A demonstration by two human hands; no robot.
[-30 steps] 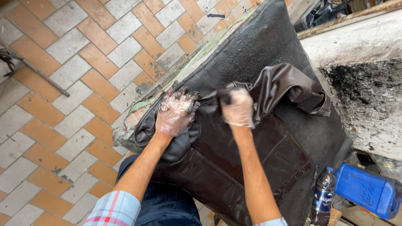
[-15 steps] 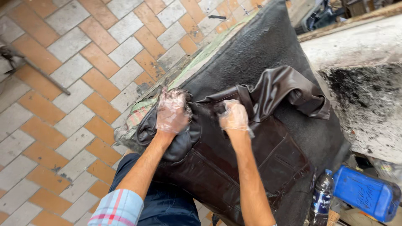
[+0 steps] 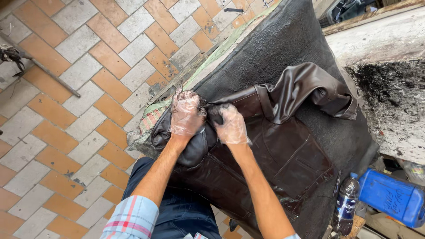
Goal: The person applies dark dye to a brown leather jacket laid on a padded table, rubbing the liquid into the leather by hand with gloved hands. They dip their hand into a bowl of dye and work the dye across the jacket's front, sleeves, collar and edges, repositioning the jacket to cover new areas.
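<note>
**Hands on the leather jacket**

Left hand (image 3: 187,114), in a thin clear plastic glove, lies palm down on the collar end of a dark brown leather jacket (image 3: 283,155). Fingers spread and loosely curved, pressing the leather rather than gripping it. Right hand (image 3: 230,125), gloved the same way, sits just beside the left, fingers curled tight around a small dark wad (image 3: 215,113), possibly a cloth or sponge; too bunched and shadowed to tell which. The wad touches the jacket near the collar.

Jacket lies spread across a dark, rough-surfaced table (image 3: 283,40), one sleeve (image 3: 305,86) folded back over the body toward the far right. Collar end hangs near the table's left edge, over a strip of pale green and striped fabric (image 3: 152,117).

Both forearms bare; a plaid cuff (image 3: 133,217) shows on the left arm. Dark blue trousers below.

Lower right, beside the table: a plastic bottle (image 3: 345,203) with a blue cap, and a blue jerrycan (image 3: 392,197) just next to it. Floor of orange and grey tiles (image 3: 66,132) to the left. Stained concrete ledge (image 3: 389,75) at right.
</note>
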